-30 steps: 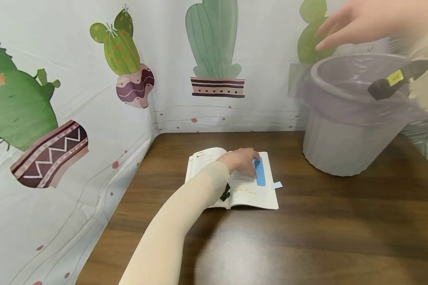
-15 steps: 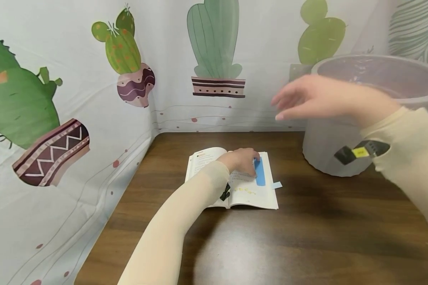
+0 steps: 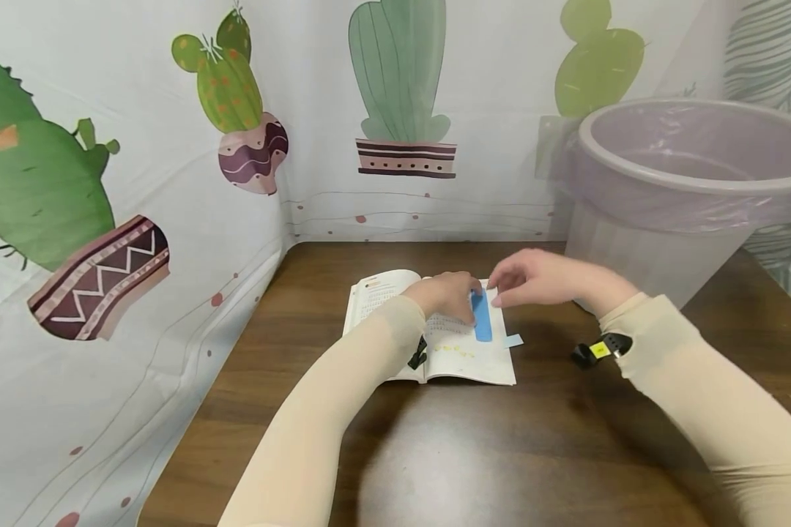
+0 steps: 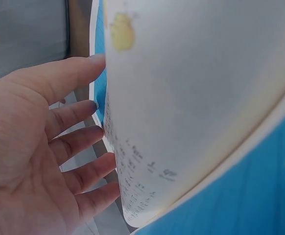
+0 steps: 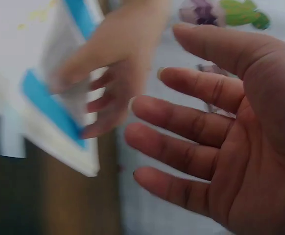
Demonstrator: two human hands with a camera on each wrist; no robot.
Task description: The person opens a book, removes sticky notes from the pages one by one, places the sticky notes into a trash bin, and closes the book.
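Observation:
An open book (image 3: 484,369) lies on the brown table, its left page arching up. A blue strip (image 3: 483,326) runs along the right page, near the outer edge. My left hand (image 3: 443,296) reaches across the book, fingertips down at the blue strip. In the left wrist view, a curved page (image 4: 181,98) hides what lies under the fingertips. Beside the upper right corner of the book, my right hand (image 3: 543,277) hovers with relaxed, slightly bent fingers. The right wrist view shows nothing between those fingers. A pale blue tab (image 3: 514,341) juts from the right page edge.
A large pale bin (image 3: 639,256) with a translucent purple liner stands at the back right of the wooden table (image 3: 395,468). A white cloth printed with cacti (image 3: 501,205) hangs behind and along the left side.
My right hand has come down and left from above the bin to the right edge of the book. The left hand stays in place on the page.

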